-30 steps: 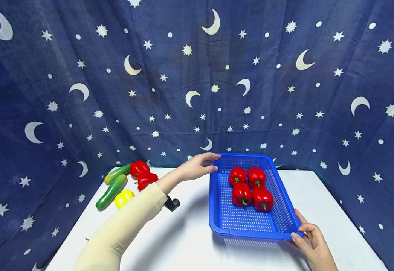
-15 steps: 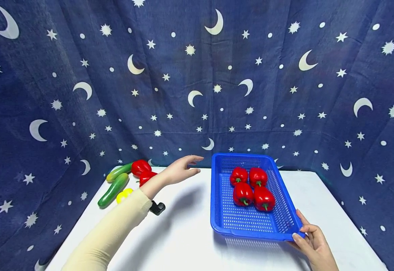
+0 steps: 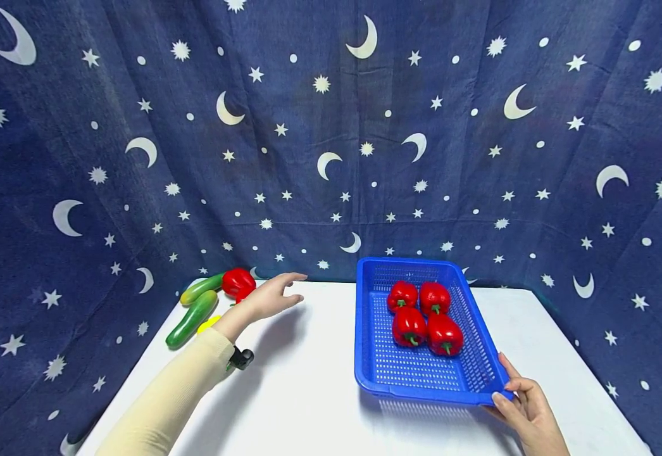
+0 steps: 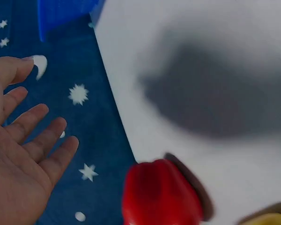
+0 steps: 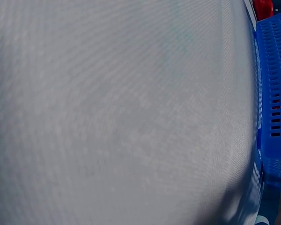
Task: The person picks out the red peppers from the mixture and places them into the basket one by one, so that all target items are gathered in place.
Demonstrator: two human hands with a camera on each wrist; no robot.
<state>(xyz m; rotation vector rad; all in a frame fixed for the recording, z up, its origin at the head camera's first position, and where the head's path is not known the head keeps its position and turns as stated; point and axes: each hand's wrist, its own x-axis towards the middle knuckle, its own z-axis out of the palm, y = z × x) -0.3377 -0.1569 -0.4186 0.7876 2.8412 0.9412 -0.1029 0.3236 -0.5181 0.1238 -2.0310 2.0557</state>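
Observation:
A blue plastic basket (image 3: 359, 342) with perforated walls stands right of the middle in the head view, with several red bell peppers (image 3: 409, 326) inside. My right hand (image 3: 527, 415) grips its near right corner, thumb over the rim and fingers below. Part of the basket (image 5: 274, 75) also edges into the right wrist view. Above the table, left of the basket and apart from it, my left hand (image 3: 274, 296) holds nothing. In the left wrist view this hand (image 4: 23, 150) shows loosely spread fingers. Closest to it lies a loose red bell pepper (image 4: 161, 194).
On the white table's (image 3: 319, 392) left side lie two green cucumber-like vegetables (image 3: 192, 320), red bell peppers (image 3: 238, 280) and a yellow vegetable (image 3: 208, 324), partly behind my left arm. A star-and-moon cloth (image 3: 308, 190) hangs behind and at both sides.
My left hand has come away from the basket's far left rim and moved left toward the loose vegetables. The right hand keeps its grip, and the basket stays where it was.

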